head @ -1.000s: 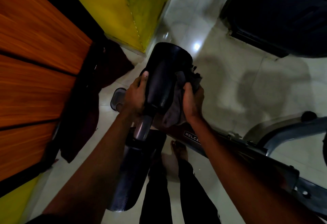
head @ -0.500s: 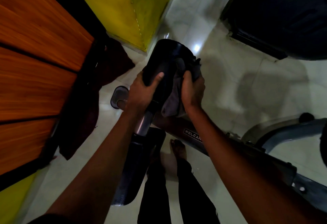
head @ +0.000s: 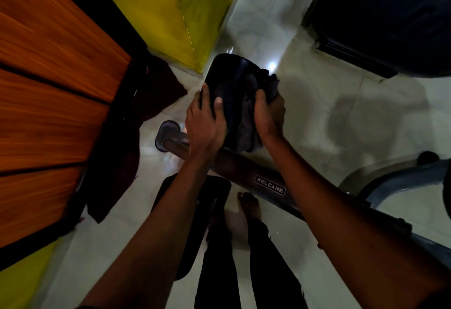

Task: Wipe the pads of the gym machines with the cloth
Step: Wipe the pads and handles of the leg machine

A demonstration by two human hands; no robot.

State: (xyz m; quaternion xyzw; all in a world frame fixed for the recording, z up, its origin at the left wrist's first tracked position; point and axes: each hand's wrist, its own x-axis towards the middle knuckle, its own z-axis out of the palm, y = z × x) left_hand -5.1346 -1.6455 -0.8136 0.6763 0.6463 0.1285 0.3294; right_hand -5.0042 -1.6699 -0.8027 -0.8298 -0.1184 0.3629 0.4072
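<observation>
A black cylindrical roller pad (head: pixel 228 74) stands on a metal tube of the gym machine in the middle of the view. My left hand (head: pixel 205 120) grips the pad's near left side, thumb laid across its front. My right hand (head: pixel 269 115) holds a grey cloth (head: pixel 249 113) bunched against the pad's right side, fingers curled round the cloth. A second black pad (head: pixel 207 201) lies lower on the same tube, mostly hidden behind my left forearm.
The machine's dark beam marked WELCARE (head: pixel 269 185) runs down to the right. An orange wood-panel wall (head: pixel 48 89) and a yellow wall (head: pixel 175 10) close the left. A dark red cloth (head: pixel 136 125) hangs there. A dark machine base (head: pixel 390 15) fills the upper right. My bare feet (head: pixel 249 207) stand on pale tiles.
My left hand slid up the pad's left side and its thumb came round onto the front. My right hand with the cloth moved up the pad's right side.
</observation>
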